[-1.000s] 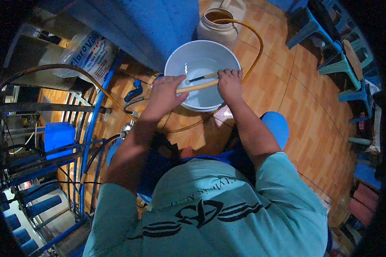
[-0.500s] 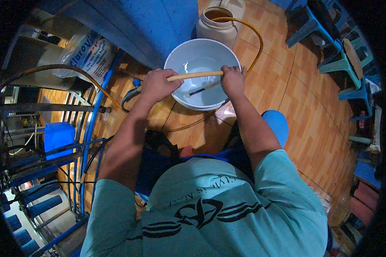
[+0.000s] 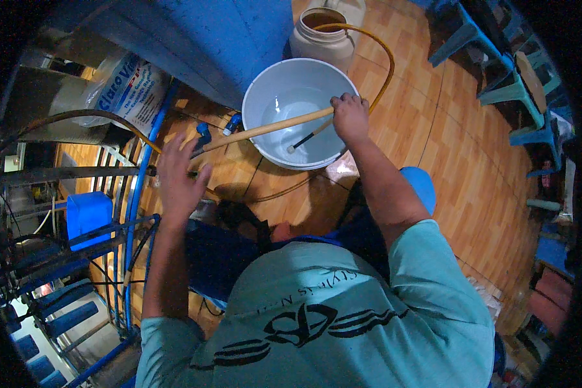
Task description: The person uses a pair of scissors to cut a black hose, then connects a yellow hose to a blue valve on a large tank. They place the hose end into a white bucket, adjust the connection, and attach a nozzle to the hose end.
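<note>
While right hand (image 3: 350,118) gripped the flexible yellow hose (image 3: 271,129) over the white bucket (image 3: 265,90), left hand (image 3: 178,178) hovered open, empty; hose looked light, bendy.

a big blue tank (image 3: 194,45) fills the top of the view, with a white printed sack (image 3: 132,84) leaning beside its left flank. a beige plastic jar (image 3: 322,39) stands open on the wooden plank floor (image 3: 433,149), just behind the tank's right edge. on the left runs a blue metal rack (image 3: 132,213), holding a blue box (image 3: 87,213) and blue cylinders (image 3: 64,317) lower down. teal and blue plastic chairs (image 3: 498,77) stand stacked at the upper right, well apart from the jar.
</note>
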The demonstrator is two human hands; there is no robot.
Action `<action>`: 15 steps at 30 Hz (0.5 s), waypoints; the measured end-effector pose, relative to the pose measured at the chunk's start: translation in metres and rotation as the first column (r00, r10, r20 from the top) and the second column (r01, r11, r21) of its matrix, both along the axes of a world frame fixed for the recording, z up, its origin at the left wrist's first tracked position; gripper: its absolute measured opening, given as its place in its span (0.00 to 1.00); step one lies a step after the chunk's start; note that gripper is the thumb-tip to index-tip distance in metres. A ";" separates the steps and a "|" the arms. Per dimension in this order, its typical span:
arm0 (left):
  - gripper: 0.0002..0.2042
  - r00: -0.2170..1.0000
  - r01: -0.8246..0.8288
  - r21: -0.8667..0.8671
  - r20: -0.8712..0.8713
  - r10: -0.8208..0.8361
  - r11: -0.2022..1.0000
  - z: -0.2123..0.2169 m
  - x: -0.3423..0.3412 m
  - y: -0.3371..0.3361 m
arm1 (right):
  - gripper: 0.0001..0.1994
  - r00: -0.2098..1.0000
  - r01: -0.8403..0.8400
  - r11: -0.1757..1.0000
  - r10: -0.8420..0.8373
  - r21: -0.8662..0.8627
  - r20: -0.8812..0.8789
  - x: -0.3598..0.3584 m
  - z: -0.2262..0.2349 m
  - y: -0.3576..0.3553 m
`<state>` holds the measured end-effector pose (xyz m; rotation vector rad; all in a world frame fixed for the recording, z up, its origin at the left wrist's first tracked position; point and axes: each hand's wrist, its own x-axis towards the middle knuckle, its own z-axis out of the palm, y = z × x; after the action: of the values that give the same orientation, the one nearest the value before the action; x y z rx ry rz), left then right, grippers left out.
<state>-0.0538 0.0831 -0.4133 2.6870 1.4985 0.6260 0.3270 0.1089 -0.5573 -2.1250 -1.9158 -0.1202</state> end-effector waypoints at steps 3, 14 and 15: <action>0.25 0.989 -0.147 -0.086 -0.036 0.145 0.985 -0.017 -0.062 -0.029 | 0.12 1.000 -0.012 1.000 0.012 -0.009 -0.011 0.000 0.004 0.001; 0.19 0.957 -0.237 -0.239 0.111 0.269 0.942 -0.060 -0.096 -0.011 | 0.11 0.996 0.005 0.989 -0.018 0.147 0.085 0.001 0.003 0.007; 0.19 0.955 -0.241 -0.246 0.115 0.275 0.939 -0.062 -0.096 -0.011 | 0.11 0.995 0.028 0.993 -0.038 0.114 0.089 0.000 0.001 0.007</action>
<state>-0.1502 0.0718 -0.4750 2.2433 1.7761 0.6012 0.3274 0.1161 -0.5566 -2.1110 -1.8756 -0.3295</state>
